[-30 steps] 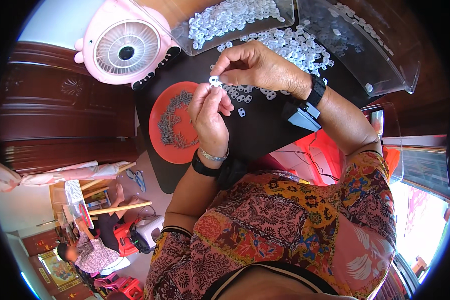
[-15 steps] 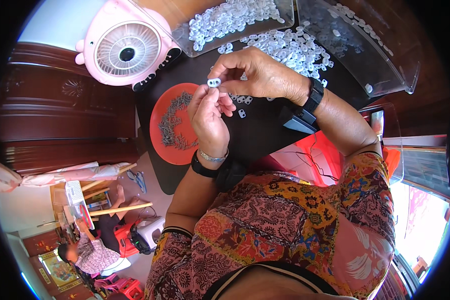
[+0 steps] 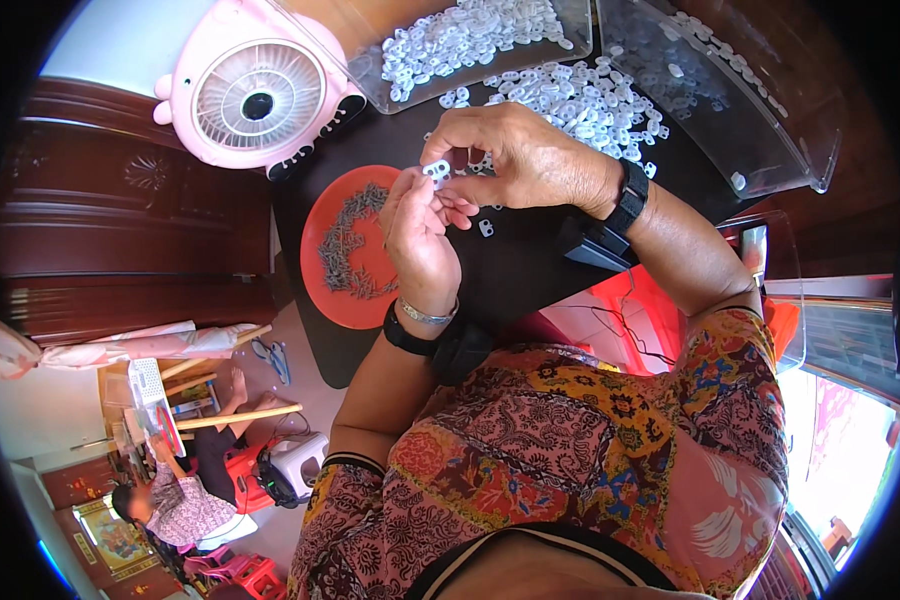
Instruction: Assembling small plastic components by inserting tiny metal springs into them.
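Observation:
Between my two hands, above the dark table, is a small white oval plastic piece with two holes (image 3: pixel 436 171). My left hand (image 3: pixel 422 240) pinches it from below with thumb and fingertips. The thumb and forefinger of my right hand (image 3: pixel 530 155) close on it from the right, and the other right fingers curl behind. A red-orange round plate (image 3: pixel 375 268) with grey screws (image 3: pixel 338 255) lies beside my left hand. Beyond my right hand spreads a loose heap of similar white pieces (image 3: pixel 590 105); one stray piece (image 3: pixel 486 228) lies below it on the table.
A clear bin (image 3: pixel 580 45) with many white pieces stands at the back. Another clear bin (image 3: pixel 780 140) is at the far right. A pink animal-shaped fan (image 3: pixel 258 105) stands back left. A seated person (image 3: pixel 190 500) is off to the lower left.
The white piece has tilted so its holed face shows more, and it has shifted slightly right and down. Both hands stay close together around it.

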`<action>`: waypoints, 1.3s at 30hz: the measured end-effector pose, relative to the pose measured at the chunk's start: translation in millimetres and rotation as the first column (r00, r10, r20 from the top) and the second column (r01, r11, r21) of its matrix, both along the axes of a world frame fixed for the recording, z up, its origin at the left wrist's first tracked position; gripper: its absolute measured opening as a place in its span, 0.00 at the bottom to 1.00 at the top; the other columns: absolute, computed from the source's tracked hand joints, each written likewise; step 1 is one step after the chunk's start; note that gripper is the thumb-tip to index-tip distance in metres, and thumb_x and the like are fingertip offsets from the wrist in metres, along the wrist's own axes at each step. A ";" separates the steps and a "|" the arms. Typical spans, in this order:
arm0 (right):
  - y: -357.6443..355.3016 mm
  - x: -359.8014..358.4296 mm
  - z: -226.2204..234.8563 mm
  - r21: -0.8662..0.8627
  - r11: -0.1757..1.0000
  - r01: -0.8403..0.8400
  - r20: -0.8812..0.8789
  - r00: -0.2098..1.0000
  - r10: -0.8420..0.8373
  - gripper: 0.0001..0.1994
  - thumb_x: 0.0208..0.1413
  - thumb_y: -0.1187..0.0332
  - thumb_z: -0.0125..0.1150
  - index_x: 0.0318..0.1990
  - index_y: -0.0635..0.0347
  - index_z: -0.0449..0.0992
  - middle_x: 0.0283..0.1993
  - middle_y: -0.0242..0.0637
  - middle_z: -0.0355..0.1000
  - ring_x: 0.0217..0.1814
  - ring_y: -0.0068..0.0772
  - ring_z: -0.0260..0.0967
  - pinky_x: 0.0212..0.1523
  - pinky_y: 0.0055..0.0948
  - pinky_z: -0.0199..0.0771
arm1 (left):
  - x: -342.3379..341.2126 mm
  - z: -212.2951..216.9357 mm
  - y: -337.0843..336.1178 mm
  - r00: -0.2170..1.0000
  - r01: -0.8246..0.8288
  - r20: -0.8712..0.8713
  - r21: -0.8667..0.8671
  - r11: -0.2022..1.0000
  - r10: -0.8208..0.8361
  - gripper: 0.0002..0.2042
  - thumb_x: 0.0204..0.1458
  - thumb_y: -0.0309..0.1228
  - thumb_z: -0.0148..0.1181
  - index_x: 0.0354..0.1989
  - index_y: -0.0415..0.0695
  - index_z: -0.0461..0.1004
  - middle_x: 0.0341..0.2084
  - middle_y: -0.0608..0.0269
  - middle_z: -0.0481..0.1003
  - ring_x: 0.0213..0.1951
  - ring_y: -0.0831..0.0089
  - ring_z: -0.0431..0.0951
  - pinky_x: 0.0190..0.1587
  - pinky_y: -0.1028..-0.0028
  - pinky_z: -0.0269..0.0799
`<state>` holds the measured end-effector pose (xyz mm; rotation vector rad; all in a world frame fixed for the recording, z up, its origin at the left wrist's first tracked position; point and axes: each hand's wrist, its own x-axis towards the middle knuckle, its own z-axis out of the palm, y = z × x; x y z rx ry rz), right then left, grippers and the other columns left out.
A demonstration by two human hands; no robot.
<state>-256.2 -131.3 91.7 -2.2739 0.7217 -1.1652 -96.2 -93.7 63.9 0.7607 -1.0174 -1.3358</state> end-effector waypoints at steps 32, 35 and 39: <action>9.0 7.5 -4.8 -0.209 0.972 0.111 -0.195 0.969 -0.153 0.09 0.52 0.67 0.62 0.38 0.59 0.73 0.29 0.39 0.73 0.31 0.44 0.74 0.31 0.36 0.74 | 3.6 -0.7 -0.4 0.986 -0.045 0.157 -0.028 0.999 0.049 0.11 0.57 0.33 0.47 0.34 0.36 0.70 0.21 0.58 0.75 0.20 0.73 0.73 0.23 0.78 0.65; 9.5 7.7 -5.0 -0.222 0.969 0.112 -0.183 0.971 -0.154 0.08 0.52 0.67 0.62 0.37 0.59 0.73 0.28 0.39 0.73 0.31 0.44 0.74 0.30 0.36 0.74 | 2.9 -1.3 -0.4 0.988 -0.041 0.148 -0.036 0.999 0.046 0.11 0.57 0.33 0.46 0.34 0.35 0.70 0.21 0.57 0.75 0.20 0.72 0.73 0.24 0.77 0.65; 11.4 8.9 -4.6 -0.254 0.961 0.107 -0.165 0.975 -0.152 0.08 0.52 0.68 0.61 0.37 0.60 0.73 0.27 0.39 0.73 0.30 0.44 0.74 0.30 0.36 0.74 | 3.8 -3.1 -0.2 0.987 -0.038 0.153 -0.061 0.997 0.047 0.12 0.57 0.33 0.45 0.34 0.35 0.70 0.21 0.56 0.75 0.20 0.72 0.73 0.25 0.77 0.66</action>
